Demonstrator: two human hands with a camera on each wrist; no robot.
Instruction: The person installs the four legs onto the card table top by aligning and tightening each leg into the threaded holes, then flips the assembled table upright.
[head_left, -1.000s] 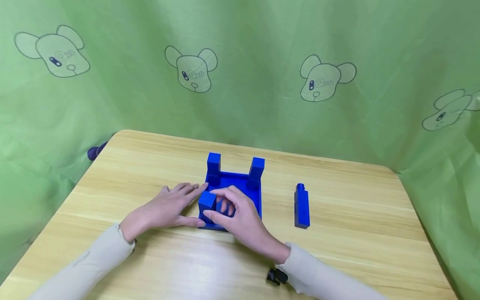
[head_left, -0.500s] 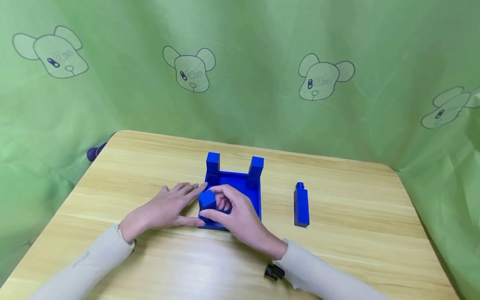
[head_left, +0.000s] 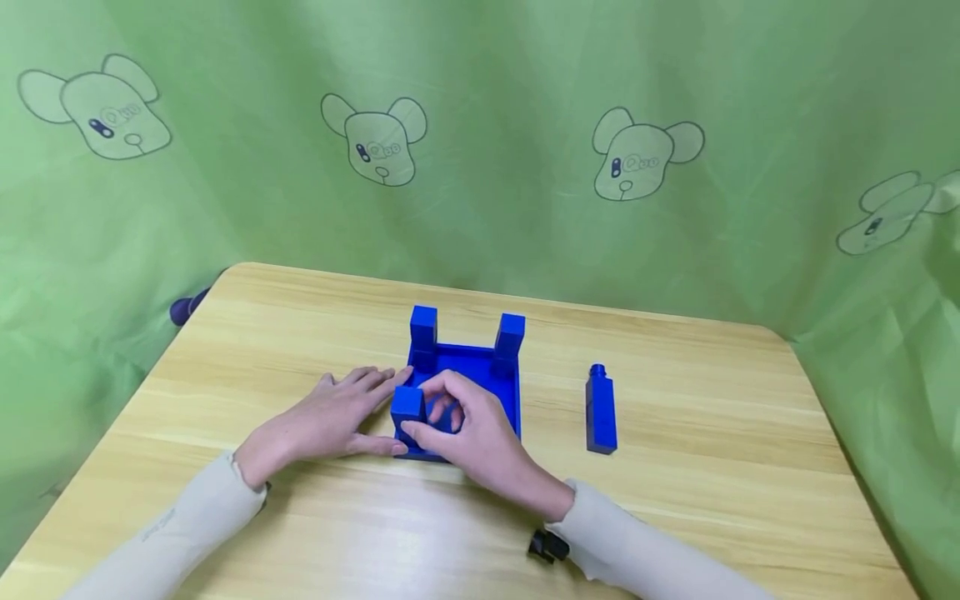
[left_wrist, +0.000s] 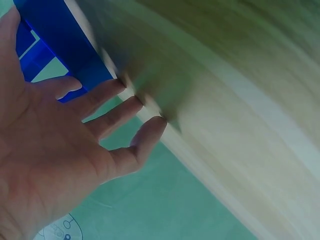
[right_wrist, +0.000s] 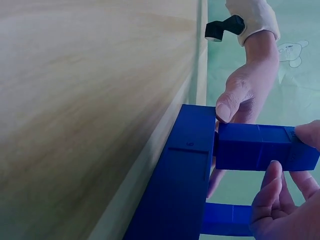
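A shallow square blue tray-like base (head_left: 468, 364) lies on the table in the head view. On its near-left corner stands a square blue leg (head_left: 408, 405), pinched near its top between the thumb and fingers of my right hand (head_left: 480, 429). The right wrist view shows a narrow gap between this leg (right_wrist: 242, 145) and the base (right_wrist: 185, 180). My left hand (head_left: 330, 421) lies palm down at the base's left side, fingers spread, thumb by the near corner. Two more blue legs (head_left: 423, 327) (head_left: 510, 335) stand upright on the far corners.
A loose blue leg (head_left: 601, 414) with a threaded end lies on the wooden table (head_left: 712, 417), right of the base. A green curtain (head_left: 495, 225) printed with mouse heads hangs behind the table. A black wrist device (head_left: 547, 546) sits under my right sleeve.
In my right hand's fingers the near-left leg has turned about its upright axis; its top stood cornerwise half a second ago and is square now. My left hand stays in place.
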